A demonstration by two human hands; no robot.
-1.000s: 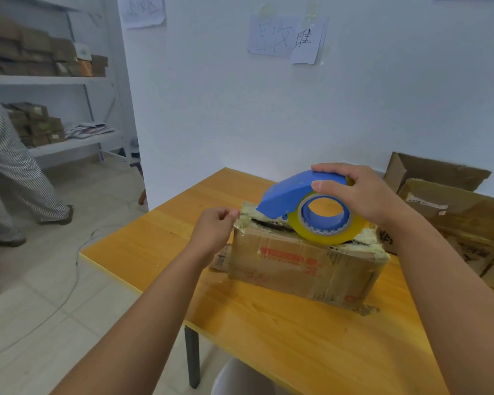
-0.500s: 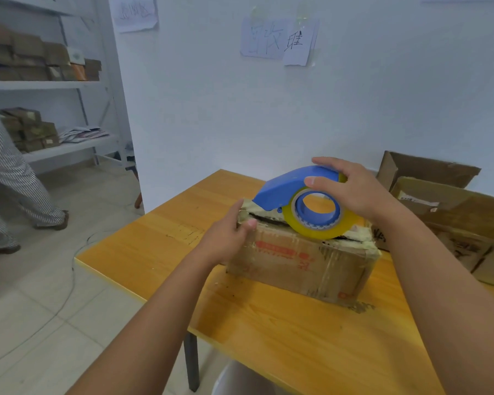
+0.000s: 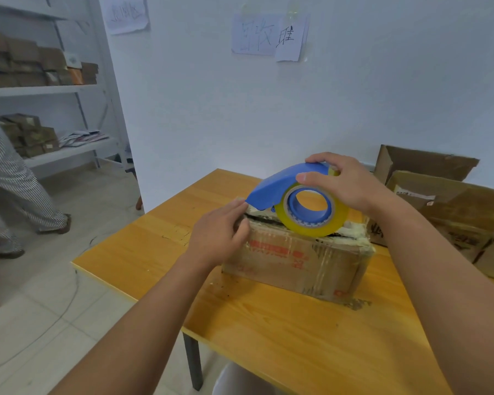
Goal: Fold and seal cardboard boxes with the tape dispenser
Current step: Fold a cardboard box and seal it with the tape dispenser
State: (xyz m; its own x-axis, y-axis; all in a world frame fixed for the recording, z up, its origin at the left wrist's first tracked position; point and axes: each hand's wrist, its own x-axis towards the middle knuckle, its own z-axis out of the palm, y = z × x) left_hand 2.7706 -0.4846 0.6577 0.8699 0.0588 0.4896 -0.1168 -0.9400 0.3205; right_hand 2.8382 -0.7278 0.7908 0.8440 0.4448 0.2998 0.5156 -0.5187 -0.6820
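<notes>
A worn cardboard box (image 3: 303, 263) with old tape on its seams sits on the wooden table (image 3: 268, 332). On its top rests a blue tape dispenser (image 3: 280, 189) loaded with a yellowish tape roll (image 3: 311, 223). My right hand (image 3: 342, 183) grips the dispenser from above, thumb on the near side. My left hand (image 3: 220, 232) presses flat against the box's left end, fingers reaching the top edge just under the dispenser's nose.
More open cardboard boxes (image 3: 445, 206) stand at the table's right, against the white wall. A person in striped clothes (image 3: 9, 189) walks on the tiled floor at left, near shelves (image 3: 40, 89) stacked with boxes. A white bin (image 3: 240, 380) sits under the table.
My left hand went from pinching something just left of the box to lying flat on the box's left end. The dispenser and right hand stayed on top of the box.
</notes>
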